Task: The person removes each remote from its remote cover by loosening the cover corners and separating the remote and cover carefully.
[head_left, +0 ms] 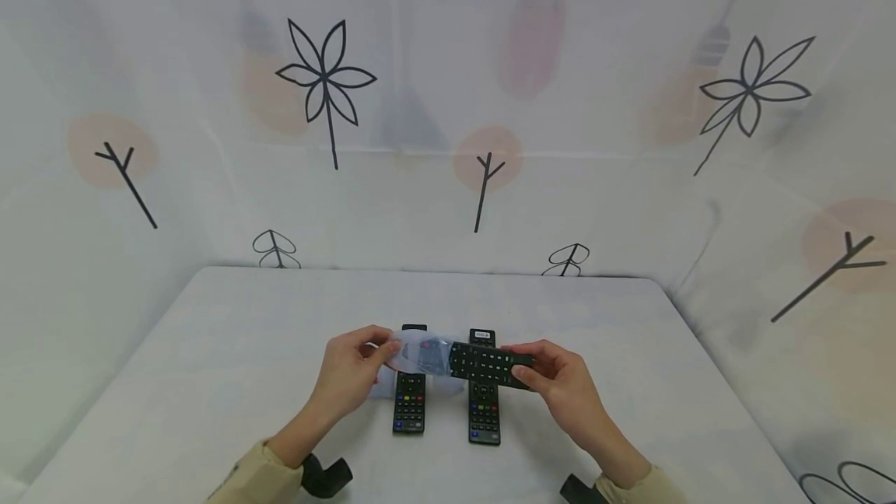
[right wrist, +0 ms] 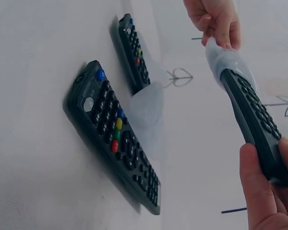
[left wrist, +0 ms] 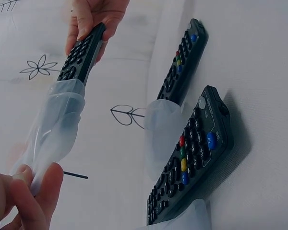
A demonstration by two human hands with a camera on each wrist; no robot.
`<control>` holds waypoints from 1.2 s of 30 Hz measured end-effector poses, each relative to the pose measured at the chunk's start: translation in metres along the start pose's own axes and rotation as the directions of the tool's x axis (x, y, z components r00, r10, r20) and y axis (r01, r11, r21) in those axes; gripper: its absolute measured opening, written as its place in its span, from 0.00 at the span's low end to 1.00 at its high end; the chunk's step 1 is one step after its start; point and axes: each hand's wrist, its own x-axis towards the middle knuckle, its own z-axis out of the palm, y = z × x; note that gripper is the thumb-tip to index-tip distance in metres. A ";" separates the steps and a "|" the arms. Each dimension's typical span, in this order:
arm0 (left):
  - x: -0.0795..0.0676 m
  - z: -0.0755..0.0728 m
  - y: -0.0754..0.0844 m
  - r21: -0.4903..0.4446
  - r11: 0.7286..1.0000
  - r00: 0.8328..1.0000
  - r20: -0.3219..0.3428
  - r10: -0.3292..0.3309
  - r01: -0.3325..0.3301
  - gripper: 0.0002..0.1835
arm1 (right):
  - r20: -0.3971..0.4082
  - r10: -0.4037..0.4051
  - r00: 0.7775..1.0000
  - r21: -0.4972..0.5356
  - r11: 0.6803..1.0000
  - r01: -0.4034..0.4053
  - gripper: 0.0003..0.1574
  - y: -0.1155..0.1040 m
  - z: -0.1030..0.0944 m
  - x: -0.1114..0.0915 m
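In the head view, a black remote control (head_left: pixel 488 365) is held level above the table, one end inside a translucent plastic sleeve (head_left: pixel 420 353). My left hand (head_left: pixel 350 368) pinches the sleeve's closed-looking far end between thumb and fingers. At the bare end, my right hand (head_left: pixel 563 383) grips the remote, with the thumb on its button side. Two more black remotes, a left one (head_left: pixel 409 408) and a right one (head_left: pixel 484 414), lie below on the table, partly hidden by the held one. The left wrist view shows the bunched sleeve (left wrist: pixel 62 115) covering part of the held remote.
More translucent plastic (left wrist: pixel 164 127) lies by the remotes on the table; whether it covers any of them I cannot tell. The white table (head_left: pixel 245 309) meets a patterned cloth backdrop (head_left: pixel 413 201) at its far edge.
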 end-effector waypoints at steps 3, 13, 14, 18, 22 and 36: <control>0.000 -0.001 0.000 -0.002 1.000 1.000 0.002 -0.003 0.003 0.05 | -0.005 0.005 1.000 -0.004 1.000 -0.005 0.19 0.000 0.000 0.000; 0.002 -0.006 0.000 -0.025 0.999 1.000 -0.010 -0.026 0.025 0.04 | -0.020 0.005 1.000 -0.024 1.000 -0.006 0.18 0.002 -0.003 0.000; 0.002 -0.007 -0.001 -0.027 0.999 0.999 -0.012 -0.029 0.029 0.05 | -0.023 0.009 1.000 -0.024 1.000 -0.009 0.18 0.002 -0.004 0.000; 0.003 -0.008 -0.004 -0.027 0.999 0.999 -0.015 -0.040 0.040 0.04 | -0.026 0.020 0.999 -0.022 1.000 -0.021 0.18 0.004 -0.006 -0.001; 0.003 -0.008 -0.004 -0.027 0.999 0.999 -0.016 -0.040 0.040 0.04 | -0.030 0.018 0.999 -0.033 0.999 -0.019 0.17 0.004 -0.008 -0.001; 0.006 -0.013 -0.003 0.014 1.000 0.999 -0.032 0.010 -0.009 0.06 | -0.037 0.001 0.999 -0.037 0.999 -0.002 0.18 0.006 -0.014 -0.003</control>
